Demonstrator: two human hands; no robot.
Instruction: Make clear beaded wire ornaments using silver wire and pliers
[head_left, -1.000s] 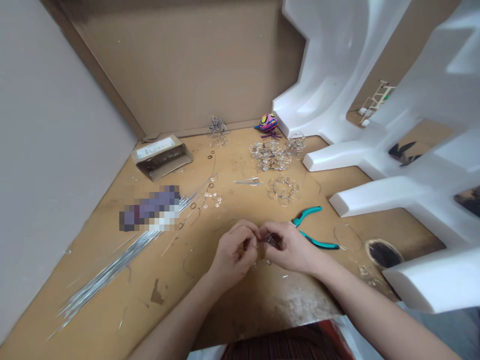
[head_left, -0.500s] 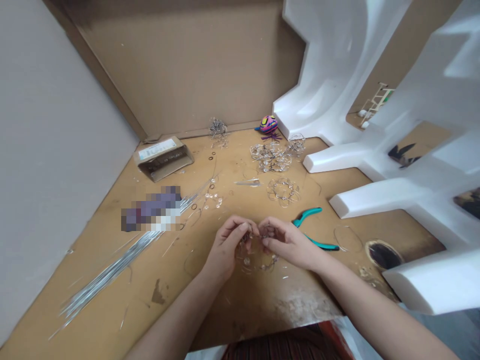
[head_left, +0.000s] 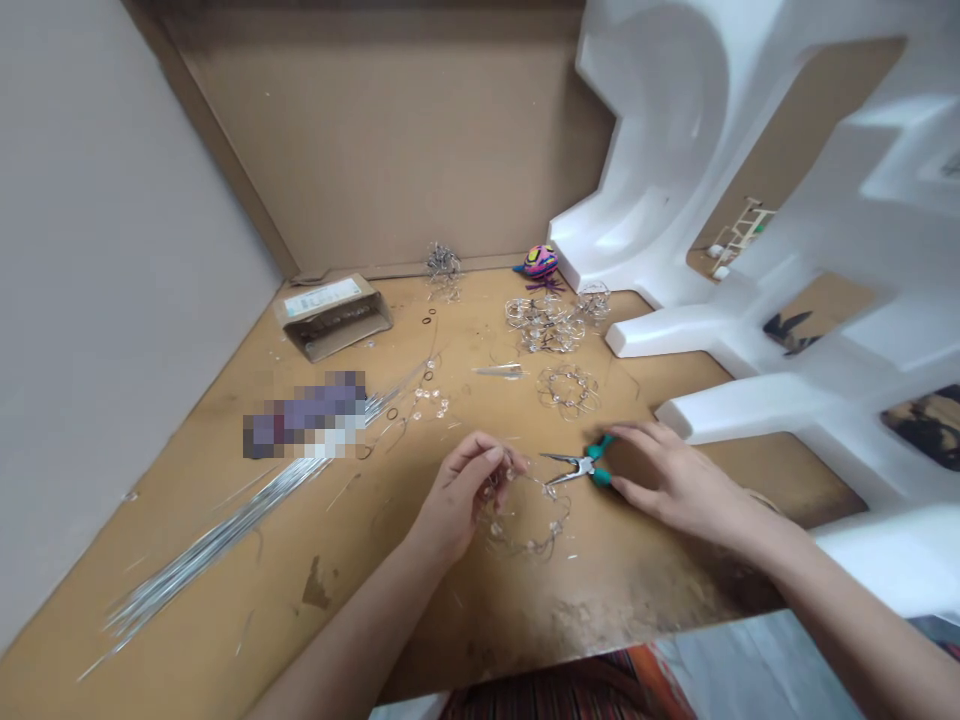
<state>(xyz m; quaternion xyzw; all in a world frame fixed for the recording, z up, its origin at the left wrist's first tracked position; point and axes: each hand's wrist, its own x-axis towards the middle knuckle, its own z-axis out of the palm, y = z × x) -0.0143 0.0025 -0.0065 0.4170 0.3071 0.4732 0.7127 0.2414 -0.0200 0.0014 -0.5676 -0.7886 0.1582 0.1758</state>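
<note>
Where fingers [head_left: 487,458] pinch, wire ring [head_left: 529,540], pliers [head_left: 577,467] beside

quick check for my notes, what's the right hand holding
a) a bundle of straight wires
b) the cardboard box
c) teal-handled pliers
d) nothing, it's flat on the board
C: the right hand grips the teal-handled pliers, their tips pointing toward the beaded wire ring held by the left hand.
</note>
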